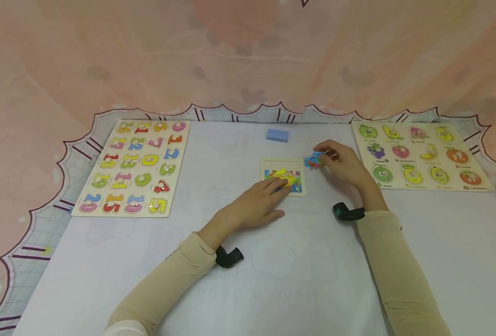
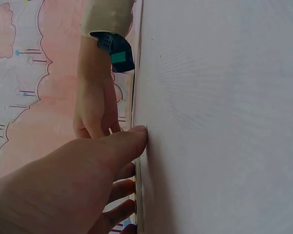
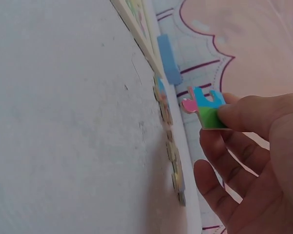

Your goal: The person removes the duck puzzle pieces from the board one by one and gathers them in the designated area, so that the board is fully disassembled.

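My left hand [image 1: 254, 203] lies over the small wooden puzzle board [image 1: 282, 163], its fingers extended across the colourful picture with yellow parts and covering some of it. To the right of that board, my right hand [image 1: 345, 163] pinches a puzzle piece [image 3: 210, 113] between thumb and fingers. This piece is blue and green with a pink knob, and in the right wrist view it is held up beside several loose puzzle pieces [image 3: 165, 109] on the table. In the left wrist view, the thumb [image 2: 129, 144] is close over the white surface.
A blue block [image 1: 277, 136] sits behind the puzzle board. At the left lies a number puzzle board [image 1: 170, 140]; at the right, a fruit puzzle board [image 1: 363, 140], close to the right forearm. A scalloped cloth [image 1: 248, 112] borders the white table [image 1: 231, 298].
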`<state>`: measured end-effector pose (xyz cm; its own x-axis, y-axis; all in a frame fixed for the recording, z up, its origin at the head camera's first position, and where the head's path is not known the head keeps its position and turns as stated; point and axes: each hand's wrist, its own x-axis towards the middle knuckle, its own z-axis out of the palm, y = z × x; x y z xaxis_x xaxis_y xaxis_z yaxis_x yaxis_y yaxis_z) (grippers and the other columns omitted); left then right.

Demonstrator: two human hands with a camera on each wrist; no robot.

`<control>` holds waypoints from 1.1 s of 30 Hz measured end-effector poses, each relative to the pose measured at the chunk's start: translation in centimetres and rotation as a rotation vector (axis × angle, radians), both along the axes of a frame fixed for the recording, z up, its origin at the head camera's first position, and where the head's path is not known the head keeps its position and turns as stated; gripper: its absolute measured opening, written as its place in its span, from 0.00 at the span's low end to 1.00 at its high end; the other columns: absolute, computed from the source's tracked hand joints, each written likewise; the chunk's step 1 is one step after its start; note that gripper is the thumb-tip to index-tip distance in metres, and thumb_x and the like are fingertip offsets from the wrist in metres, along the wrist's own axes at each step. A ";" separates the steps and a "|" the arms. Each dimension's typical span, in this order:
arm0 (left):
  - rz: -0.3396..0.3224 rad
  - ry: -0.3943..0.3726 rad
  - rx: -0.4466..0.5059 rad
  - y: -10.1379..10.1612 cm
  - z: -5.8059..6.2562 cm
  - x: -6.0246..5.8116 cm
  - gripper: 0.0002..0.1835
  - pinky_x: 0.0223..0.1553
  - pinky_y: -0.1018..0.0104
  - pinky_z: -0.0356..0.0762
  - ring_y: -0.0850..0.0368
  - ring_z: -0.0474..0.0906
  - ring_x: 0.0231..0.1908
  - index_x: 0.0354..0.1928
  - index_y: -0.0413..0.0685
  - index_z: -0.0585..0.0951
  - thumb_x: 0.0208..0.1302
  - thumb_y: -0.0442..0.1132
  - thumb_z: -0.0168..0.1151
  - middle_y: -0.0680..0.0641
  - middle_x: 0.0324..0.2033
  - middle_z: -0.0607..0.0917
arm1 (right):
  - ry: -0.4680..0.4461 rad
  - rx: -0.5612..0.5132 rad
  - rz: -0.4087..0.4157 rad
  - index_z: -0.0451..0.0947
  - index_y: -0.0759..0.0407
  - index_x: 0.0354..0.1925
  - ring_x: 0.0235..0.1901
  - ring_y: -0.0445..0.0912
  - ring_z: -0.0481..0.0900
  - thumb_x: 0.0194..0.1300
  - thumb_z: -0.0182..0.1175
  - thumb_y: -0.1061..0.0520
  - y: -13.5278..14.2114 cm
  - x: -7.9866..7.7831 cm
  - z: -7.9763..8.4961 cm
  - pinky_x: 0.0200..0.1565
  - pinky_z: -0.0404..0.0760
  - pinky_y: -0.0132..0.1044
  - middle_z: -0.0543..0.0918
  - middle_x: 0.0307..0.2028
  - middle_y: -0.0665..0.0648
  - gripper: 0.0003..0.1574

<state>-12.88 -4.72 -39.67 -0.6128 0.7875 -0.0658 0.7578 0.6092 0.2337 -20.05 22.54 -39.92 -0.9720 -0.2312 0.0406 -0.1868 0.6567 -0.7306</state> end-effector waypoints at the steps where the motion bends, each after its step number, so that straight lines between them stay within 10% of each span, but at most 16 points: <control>1: -0.001 -0.001 0.001 0.0 0.0 0.0 0.33 0.73 0.56 0.49 0.49 0.50 0.72 0.71 0.47 0.59 0.70 0.53 0.50 0.46 0.71 0.58 | -0.001 0.003 -0.004 0.74 0.57 0.53 0.47 0.54 0.76 0.70 0.51 0.56 0.2 0.0 0.0 0.51 0.74 0.48 0.79 0.52 0.60 0.16; 33: 0.009 -0.001 -0.007 0.0 -0.2 -0.1 0.33 0.72 0.55 0.50 0.50 0.49 0.73 0.72 0.49 0.58 0.70 0.54 0.49 0.47 0.71 0.58 | -0.058 0.064 -0.079 0.74 0.60 0.53 0.45 0.50 0.73 0.71 0.48 0.54 4.5 0.5 0.5 0.42 0.70 0.37 0.78 0.51 0.62 0.17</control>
<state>-12.94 -4.67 -39.88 -0.6201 0.7812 -0.0721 0.7518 0.6180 0.2301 -19.58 27.07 -39.37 -0.9876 -0.1544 -0.0283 -0.0916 0.7131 -0.6951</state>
